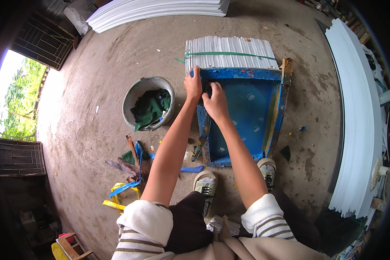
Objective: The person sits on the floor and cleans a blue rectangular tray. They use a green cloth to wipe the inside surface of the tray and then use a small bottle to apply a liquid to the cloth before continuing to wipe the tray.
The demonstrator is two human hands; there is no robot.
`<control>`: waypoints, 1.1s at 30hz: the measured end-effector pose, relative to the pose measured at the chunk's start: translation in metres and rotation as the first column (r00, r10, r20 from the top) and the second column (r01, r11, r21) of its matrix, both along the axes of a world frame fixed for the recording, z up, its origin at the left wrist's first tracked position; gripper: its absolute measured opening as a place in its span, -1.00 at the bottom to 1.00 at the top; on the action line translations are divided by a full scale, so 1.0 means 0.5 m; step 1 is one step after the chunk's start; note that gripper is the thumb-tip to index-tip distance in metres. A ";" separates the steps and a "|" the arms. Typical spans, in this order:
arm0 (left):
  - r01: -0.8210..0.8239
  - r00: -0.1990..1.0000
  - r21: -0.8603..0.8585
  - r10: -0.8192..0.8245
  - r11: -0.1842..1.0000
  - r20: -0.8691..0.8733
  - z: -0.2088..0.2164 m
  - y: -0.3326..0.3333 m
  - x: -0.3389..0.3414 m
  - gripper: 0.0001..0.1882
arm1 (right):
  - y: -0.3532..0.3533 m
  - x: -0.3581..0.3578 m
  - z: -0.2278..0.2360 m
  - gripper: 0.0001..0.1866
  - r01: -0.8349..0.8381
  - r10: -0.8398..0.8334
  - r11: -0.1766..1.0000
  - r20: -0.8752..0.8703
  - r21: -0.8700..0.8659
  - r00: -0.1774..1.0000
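Before me on the floor lies a worn wooden frame [255, 74], painted blue, around a blue panel [242, 117] with several pale round spots. My left hand [193, 84] is closed around its far left corner. Just inside that corner, my right hand [216, 102] has its fingers curled at a small dark patch; what they hold, if anything, is hidden. Against the frame's far side sits a bundle of white strips [229, 45], bound by a green strap [242, 54].
Left of the frame stands a grey bucket [128, 108] with dark green cloth [149, 106] in it. Blue and yellow straps [121, 188] and scraps litter the floor nearer me. White sheets are stacked at the far side [160, 12] and along the right [355, 121].
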State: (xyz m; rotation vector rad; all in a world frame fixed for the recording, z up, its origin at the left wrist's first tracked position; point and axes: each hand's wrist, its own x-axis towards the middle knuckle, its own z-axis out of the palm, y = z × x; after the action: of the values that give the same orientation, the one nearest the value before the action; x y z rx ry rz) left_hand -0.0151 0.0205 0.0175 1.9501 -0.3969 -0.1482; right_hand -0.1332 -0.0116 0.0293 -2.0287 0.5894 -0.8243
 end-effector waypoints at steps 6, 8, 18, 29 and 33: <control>-0.037 0.840 -0.394 -0.185 0.918 -0.510 -0.034 0.041 0.051 -0.40 | 0.023 0.023 0.051 -0.60 -0.198 0.103 0.571 0.169 0.797 0.980; 0.010 0.724 -0.511 -0.359 0.859 -0.589 -0.028 -0.011 0.005 -0.45 | -0.010 0.024 -0.012 -0.60 -0.018 -0.061 0.776 0.103 0.631 0.993; 0.042 0.825 -0.465 -0.293 0.885 -0.484 0.015 0.020 -0.016 -0.48 | 0.017 0.036 -0.009 -0.64 0.054 -0.097 0.865 0.059 0.499 0.994; -0.007 0.881 -0.431 -0.199 0.902 -0.430 0.018 0.023 -0.011 -0.51 | 0.044 0.030 -0.003 -0.78 0.174 -0.206 0.949 0.098 0.263 0.974; -0.031 0.922 -0.345 -0.107 0.938 -0.373 0.031 0.016 -0.025 -0.53 | 0.028 0.029 0.001 -0.77 0.193 -0.196 0.943 -0.017 0.270 0.980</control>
State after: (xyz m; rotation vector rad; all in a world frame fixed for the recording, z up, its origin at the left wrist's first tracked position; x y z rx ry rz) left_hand -0.0275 0.0285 0.0329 1.5191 -0.1811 -0.4533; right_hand -0.1184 0.0024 0.0300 -1.7354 0.8593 -0.8202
